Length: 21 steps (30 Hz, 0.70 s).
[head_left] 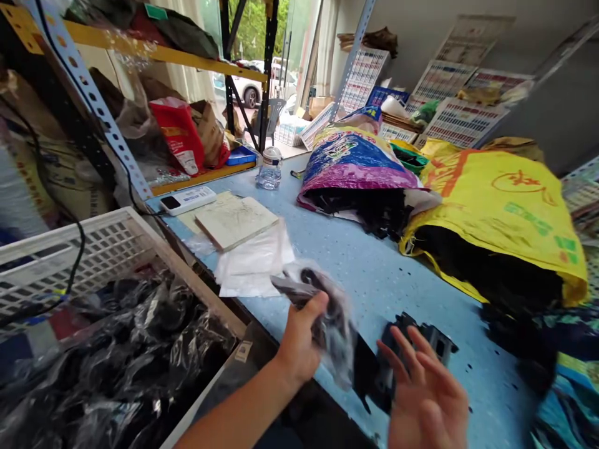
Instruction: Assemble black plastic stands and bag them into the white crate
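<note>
Gripping one clear plastic packet with something dark inside, the left hand holds it over the front edge of the blue table, thumb on top. The right hand is open and holds nothing, its fingers spread; it partly hides some black parts on the table (how many, I cannot tell). Between the hands, a flat black piece shows beneath the packet.

Beyond the packet lies one pile of thin, filmy bags, with one square, scuffed board over part of it. Near the board are one white device and one clear, rounded jar.

Across the table two woven sacks gape toward the hands: one blue and purple sack, one yellow sack, both with black stuff at the mouth. On the left, one slatted white crate holds many crinkled, plastic-wrapped pieces; a black cable hangs across it. Behind stands a shelf with a red bag.
</note>
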Available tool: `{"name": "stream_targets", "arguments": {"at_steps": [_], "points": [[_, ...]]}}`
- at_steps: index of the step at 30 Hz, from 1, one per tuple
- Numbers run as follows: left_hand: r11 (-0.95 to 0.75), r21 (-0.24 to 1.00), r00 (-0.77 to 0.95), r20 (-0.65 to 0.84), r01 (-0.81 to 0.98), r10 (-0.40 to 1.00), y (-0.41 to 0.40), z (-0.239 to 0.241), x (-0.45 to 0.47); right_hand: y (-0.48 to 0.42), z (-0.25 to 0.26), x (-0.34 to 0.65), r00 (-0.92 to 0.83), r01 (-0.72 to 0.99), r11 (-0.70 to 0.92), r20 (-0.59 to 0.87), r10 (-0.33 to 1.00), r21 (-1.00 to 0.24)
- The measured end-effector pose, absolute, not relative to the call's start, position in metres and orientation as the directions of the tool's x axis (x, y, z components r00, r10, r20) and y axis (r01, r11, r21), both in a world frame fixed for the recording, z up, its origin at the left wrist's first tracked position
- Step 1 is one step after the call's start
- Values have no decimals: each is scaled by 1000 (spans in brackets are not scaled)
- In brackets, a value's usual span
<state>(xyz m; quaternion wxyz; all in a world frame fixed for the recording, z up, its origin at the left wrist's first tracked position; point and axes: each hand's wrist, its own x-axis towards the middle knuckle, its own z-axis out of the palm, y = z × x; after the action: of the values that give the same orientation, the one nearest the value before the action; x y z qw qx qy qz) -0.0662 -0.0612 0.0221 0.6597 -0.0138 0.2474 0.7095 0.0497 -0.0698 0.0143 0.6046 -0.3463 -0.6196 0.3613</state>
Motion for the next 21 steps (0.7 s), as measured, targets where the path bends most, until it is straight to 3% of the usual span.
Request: {"name": "stream_targets", "arguments": {"at_steps": [3,6,8,11,14,17,19,21], "points": [[17,477,-42,-112,-879,993,-73,20,-60,-79,-8,24,308,-172,319,257,916,-932],[-70,690,-107,-11,-720,994,-88,8,-68,-90,-21,1,350,-264,163,64,935,-951],[-85,795,-240,-78,-601,968,-100,-7,-81,-96,-27,-11,265,-308,99,15,964,-946],[-68,803,-430,-244,-593,869,-121,-34,-102,-101,-39,-34,86,-292,152,133,987,-944],[-143,611,-472,-421,-779,774,-140,-57,-115,-108,-53,-70,-118,-338,199,252,961,-920],[-310,425,-511,-527,-850,679,-152,-70,-131,-119,-64,-100,-332,-361,74,202,921,-930],[-337,474,-578,-600,-814,553,-158,-80,-150,-119,-68,-105,-482,-325,82,240,843,-942],[-274,578,-637,-654,-769,408,-166,-96,-178,-111,-70,-96,-615,-216,222,309,725,-951]]}}
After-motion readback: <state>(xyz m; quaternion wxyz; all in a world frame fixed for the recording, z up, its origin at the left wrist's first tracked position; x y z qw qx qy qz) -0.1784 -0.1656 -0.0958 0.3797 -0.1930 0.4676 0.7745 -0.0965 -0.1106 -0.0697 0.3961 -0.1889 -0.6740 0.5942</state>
